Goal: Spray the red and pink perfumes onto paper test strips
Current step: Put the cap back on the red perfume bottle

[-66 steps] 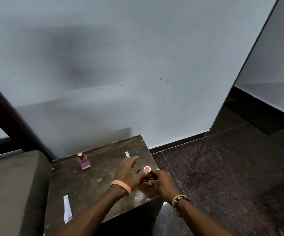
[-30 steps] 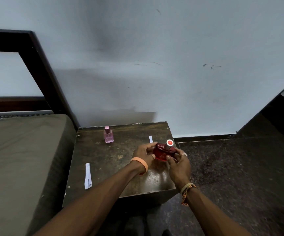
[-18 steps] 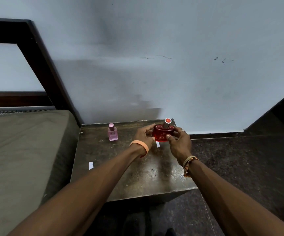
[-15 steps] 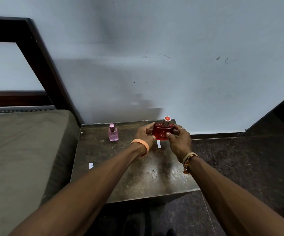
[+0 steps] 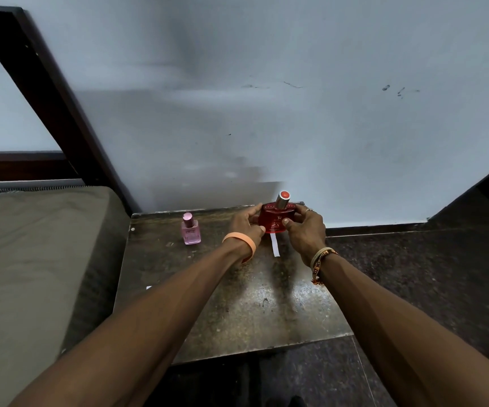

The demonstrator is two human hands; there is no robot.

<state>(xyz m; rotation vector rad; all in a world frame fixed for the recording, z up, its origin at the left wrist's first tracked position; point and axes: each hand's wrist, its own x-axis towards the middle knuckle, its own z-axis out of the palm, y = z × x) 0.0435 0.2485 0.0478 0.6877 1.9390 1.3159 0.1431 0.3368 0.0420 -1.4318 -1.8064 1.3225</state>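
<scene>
I hold the red perfume bottle (image 5: pixel 275 218) upright above the far right part of the dark table (image 5: pixel 237 304), its silver cap with a red top pointing up. My left hand (image 5: pixel 244 223) grips the bottle's left side and my right hand (image 5: pixel 305 227) grips its right side, thumbs on the front. A white paper test strip (image 5: pixel 274 245) lies on the table just below the bottle. The pink perfume bottle (image 5: pixel 190 229) stands capped at the table's far left. A second white strip (image 5: pixel 148 287) peeks out beside my left forearm, mostly hidden.
A bed with an olive mattress (image 5: pixel 32 259) borders the table on the left, with a dark wooden frame (image 5: pixel 49 92) behind it. A pale wall (image 5: pixel 296 113) rises right behind the table. Dark stone floor (image 5: pixel 428 274) lies to the right.
Both hands lifted the red bottle off the table's right edge and carried it toward the far side, above the small strip. In the last half second the bottle barely moved.
</scene>
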